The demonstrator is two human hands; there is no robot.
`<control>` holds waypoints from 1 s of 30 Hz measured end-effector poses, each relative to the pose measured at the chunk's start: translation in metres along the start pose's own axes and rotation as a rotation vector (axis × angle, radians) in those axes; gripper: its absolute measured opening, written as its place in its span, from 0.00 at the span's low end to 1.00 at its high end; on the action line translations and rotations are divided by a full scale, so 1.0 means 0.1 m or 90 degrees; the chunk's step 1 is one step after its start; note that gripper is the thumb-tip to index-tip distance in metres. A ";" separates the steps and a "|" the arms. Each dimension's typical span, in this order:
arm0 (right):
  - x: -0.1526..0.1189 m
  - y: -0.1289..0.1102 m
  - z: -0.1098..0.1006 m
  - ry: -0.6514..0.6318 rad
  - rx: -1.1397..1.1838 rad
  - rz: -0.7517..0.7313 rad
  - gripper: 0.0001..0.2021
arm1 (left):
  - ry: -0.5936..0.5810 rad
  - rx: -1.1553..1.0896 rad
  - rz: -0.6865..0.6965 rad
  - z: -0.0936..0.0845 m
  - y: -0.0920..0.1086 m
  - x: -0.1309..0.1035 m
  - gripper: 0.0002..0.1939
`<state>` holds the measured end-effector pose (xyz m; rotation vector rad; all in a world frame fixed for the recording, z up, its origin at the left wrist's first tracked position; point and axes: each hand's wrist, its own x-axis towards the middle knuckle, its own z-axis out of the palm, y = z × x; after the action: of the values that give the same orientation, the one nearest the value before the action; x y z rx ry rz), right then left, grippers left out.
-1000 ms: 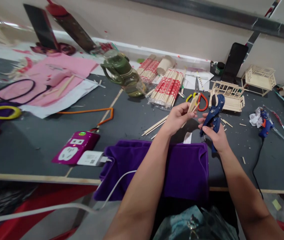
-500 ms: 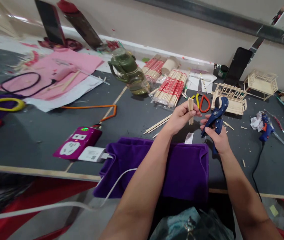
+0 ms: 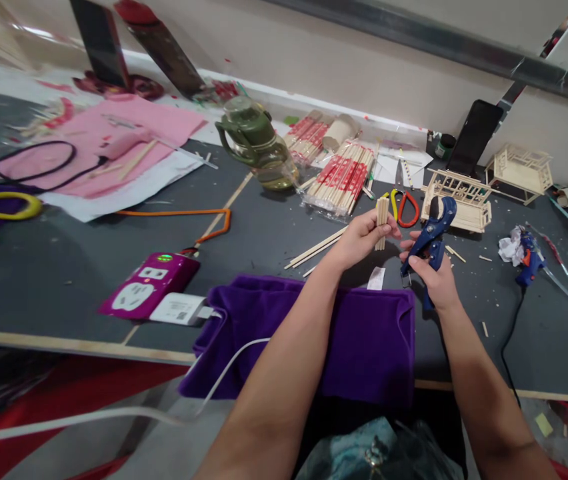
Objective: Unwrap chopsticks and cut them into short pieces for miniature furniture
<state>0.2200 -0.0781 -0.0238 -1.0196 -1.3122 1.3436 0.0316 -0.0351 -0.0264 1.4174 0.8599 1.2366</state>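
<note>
Between the fingers of my left hand (image 3: 368, 235) stands a small bundle of short wooden sticks (image 3: 382, 220), held upright above the table. My right hand (image 3: 434, 275) is wrapped around a blue hand cutter (image 3: 431, 237), its head tilted up. The cutter and the bundle are apart, with a narrow gap between the two hands. Longer wooden sticks (image 3: 314, 249) lie on the table left of my left wrist. Behind the hands are scissors with red and yellow handles (image 3: 405, 205). A miniature stick-built piece (image 3: 457, 203) sits just beyond the cutter.
A purple cloth (image 3: 371, 340) hangs over the front edge. Packs of chopsticks (image 3: 341, 175) and a green jug (image 3: 259, 147) stand behind. At right lies a blue glue gun (image 3: 530, 267) with its cord. A purple power socket (image 3: 151, 287) is at left, near pink cloth (image 3: 164, 123).
The view has shifted slightly. Both hands keep nearly the same pose, still holding the stick bundle and the cutter.
</note>
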 end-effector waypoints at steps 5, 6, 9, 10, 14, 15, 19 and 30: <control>-0.01 0.01 -0.02 0.005 0.000 -0.003 0.21 | 0.020 0.187 -0.063 0.03 0.12 -0.06 0.07; -0.01 0.01 -0.02 0.006 -0.002 0.000 0.21 | 0.041 0.299 -0.087 0.04 0.16 -0.08 0.06; 0.00 0.01 -0.03 0.010 -0.003 0.004 0.21 | 0.059 0.677 -0.205 0.09 0.25 -0.14 0.08; 0.00 0.01 -0.03 0.013 -0.001 0.004 0.21 | 0.041 0.759 -0.247 0.12 0.26 -0.15 0.10; 0.01 0.00 -0.03 0.018 0.012 0.004 0.20 | -0.026 0.871 -0.316 0.21 0.25 -0.14 0.13; 0.01 0.00 -0.03 0.017 0.014 0.004 0.20 | -0.029 0.878 -0.313 0.22 0.24 -0.14 0.14; 0.02 0.01 -0.03 0.020 0.016 0.003 0.20 | -0.013 0.888 -0.285 0.18 0.21 -0.14 0.12; 0.00 0.00 -0.04 0.012 0.000 0.000 0.20 | 0.053 0.839 -0.301 -0.08 0.27 -0.13 0.08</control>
<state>0.2236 -0.0772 -0.0241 -1.0293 -1.2975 1.3303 0.0185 -0.0517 -0.0033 1.9224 2.1262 0.2533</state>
